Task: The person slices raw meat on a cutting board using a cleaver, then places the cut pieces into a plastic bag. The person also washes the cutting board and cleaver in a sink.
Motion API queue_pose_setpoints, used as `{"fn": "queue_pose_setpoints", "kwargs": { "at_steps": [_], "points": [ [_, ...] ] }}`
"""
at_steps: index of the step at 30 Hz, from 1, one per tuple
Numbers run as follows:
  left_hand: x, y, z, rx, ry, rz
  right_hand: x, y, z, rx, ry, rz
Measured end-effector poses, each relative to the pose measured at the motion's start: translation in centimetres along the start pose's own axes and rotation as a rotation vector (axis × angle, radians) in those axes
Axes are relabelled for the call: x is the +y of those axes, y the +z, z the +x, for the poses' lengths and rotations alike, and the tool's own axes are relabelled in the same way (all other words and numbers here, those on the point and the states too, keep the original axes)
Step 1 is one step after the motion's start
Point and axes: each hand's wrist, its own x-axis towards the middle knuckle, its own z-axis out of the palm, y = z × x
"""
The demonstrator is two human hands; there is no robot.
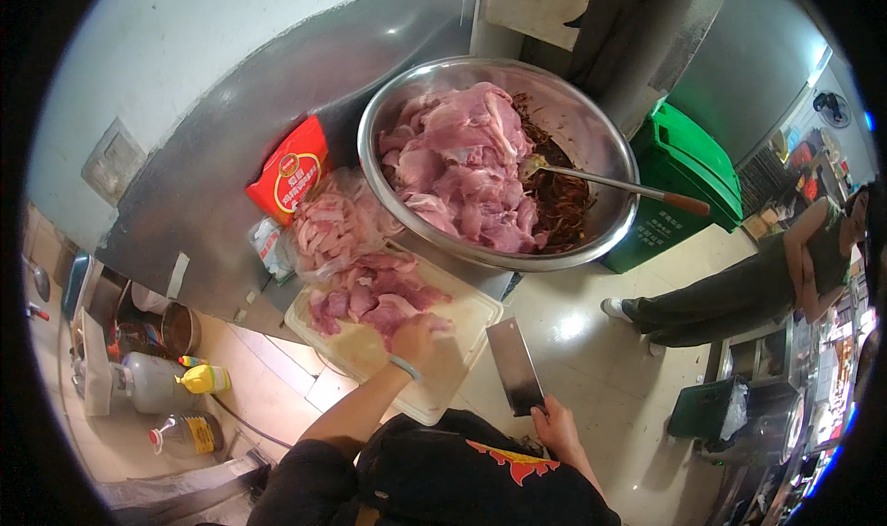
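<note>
My left hand (413,340) is on a piece of raw meat at the right part of a white cutting board (443,380); its fingertips are partly hidden. Several pink pieces of raw meat (374,292) lie along the board's far half. My right hand (556,422) grips a cleaver (515,366) by its handle, the wide blade held off the board's right edge. Beyond the board stands a large steel basin (620,228) heaped with raw meat (471,158). Dark shredded seasoning in liquid (565,210) fills its right side, where a wooden-handled ladle (624,185) rests across the rim.
A clear plastic bag of sliced meat (329,228), a red packet (291,172) and a white packet (272,249) lie left of the basin. A green bin (682,179) stands to the right. Another person (734,283) stands farther right. Bottles and a grey gas cylinder (156,382) are at lower left.
</note>
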Motion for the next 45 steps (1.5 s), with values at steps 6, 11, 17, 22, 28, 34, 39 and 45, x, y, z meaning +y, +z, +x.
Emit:
{"fn": "queue_pose_setpoints", "kwargs": {
  "at_steps": [6, 11, 17, 22, 28, 34, 39, 45],
  "points": [
    [2.4, -10.7, 4.2, 0.345, -0.483, -1.366, 0.8, -0.6, -0.3, -0.007, 0.068, 0.094],
    [5.5, -18.6, 5.9, 0.019, -0.574, -1.636, 2.2, -0.3, -1.4, -0.013, 0.091, 0.133],
    [11.5, -20.1, 10.4, -0.158, -0.357, -1.597, 2.0, -0.9, -2.5, -0.006, 0.107, 0.132],
    [12.6, -18.9, 22.0, -0.367, -0.331, -1.582, 2.0, -1.8, -3.1, 0.008, 0.142, 0.068],
    [10.0, -17.4, 29.4, 0.39, -0.307, -0.465, 1.6, -1.6, -3.4, -0.01, 0.136, 0.155],
    [0.8, -11.3, 17.8, 0.578, 0.016, -0.069, 4.4, 0.3, -4.1, -0.087, 0.264, 0.252],
    [-3.5, -6.6, 9.0, 0.269, 0.161, 0.547, 2.2, -0.8, -3.3, -0.117, 0.203, 0.156],
    [-7.2, -4.7, 11.3, -0.105, -0.205, 0.745, 0.0, -0.6, -1.6, -0.102, 0.046, 0.073]
  ]
}}
